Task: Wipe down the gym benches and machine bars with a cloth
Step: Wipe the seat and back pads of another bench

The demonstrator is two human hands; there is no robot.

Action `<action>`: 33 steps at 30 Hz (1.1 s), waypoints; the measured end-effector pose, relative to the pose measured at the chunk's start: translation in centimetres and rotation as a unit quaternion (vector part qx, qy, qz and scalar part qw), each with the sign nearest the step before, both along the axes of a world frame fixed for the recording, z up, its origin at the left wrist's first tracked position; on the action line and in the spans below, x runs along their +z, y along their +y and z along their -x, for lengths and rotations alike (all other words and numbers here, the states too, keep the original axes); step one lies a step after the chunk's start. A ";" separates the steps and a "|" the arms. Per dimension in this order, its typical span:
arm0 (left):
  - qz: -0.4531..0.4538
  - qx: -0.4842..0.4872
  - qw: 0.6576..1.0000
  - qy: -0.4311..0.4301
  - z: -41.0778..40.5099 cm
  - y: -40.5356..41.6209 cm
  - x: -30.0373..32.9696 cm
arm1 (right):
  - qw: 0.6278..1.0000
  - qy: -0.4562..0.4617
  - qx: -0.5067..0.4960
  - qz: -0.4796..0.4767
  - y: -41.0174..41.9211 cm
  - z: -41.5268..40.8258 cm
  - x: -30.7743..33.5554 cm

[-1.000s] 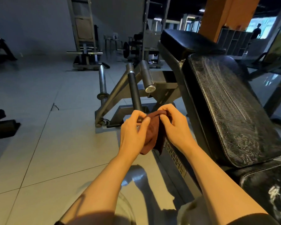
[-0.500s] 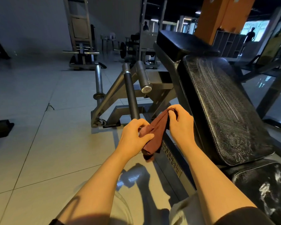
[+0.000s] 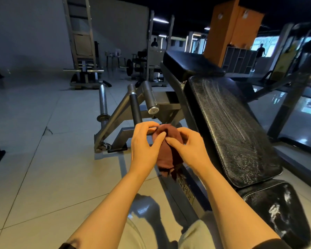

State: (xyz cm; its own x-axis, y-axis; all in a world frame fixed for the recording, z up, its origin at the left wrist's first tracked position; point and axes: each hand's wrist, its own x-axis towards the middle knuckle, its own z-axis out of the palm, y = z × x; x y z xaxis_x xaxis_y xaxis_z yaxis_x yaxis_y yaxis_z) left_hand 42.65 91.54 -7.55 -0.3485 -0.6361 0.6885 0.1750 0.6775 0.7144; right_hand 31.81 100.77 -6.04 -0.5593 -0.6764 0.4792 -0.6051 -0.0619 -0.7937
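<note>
Since half a second ago, drawing together again: the two hands, then spread along a stretched cloth, now bunching it into a rounded wad between them. Left hand (image 3: 144,142) pinching the upper edge of the cloth (image 3: 170,151) with curled fingertips and thumb; right hand (image 3: 190,150) curling over the wad from the other side, thumb pressing into the fabric. Dark reddish-brown cloth, soft and crumpled, hanging in loose folds below both palms, above a pale glossy tiled floor (image 3: 43,168). Just right of the hands, sloping upward: a long black padded bench back (image 3: 228,126), rounded at the corners, its vinyl pebbled, cracked and streaked with pale smears. Below it, near the bottom right, showing: a second black seat pad (image 3: 276,212) with shiny white scuffs. Beyond the hands, standing on the floor: a grey steel machine frame with a slanting handle bar (image 3: 135,109) wrapped in a dark matte grip, beside a smooth chrome cylinder (image 3: 150,98) capped with a flat round end. Further off, rising: an orange square pillar (image 3: 228,27).
</note>
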 end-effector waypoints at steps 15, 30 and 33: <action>0.185 -0.103 0.968 -0.133 10.9 10.6 -0.7 | 0.911 0.083 -0.401 0.048 11.7 7.2 0.5; 0.162 -0.036 0.979 -0.120 10.5 10.4 -4.0 | 0.929 0.285 -0.179 -0.156 12.3 12.5 -3.4; 0.142 -0.054 0.980 -0.129 10.1 11.0 -4.5 | 0.936 0.202 -0.245 -0.150 12.4 15.2 -3.2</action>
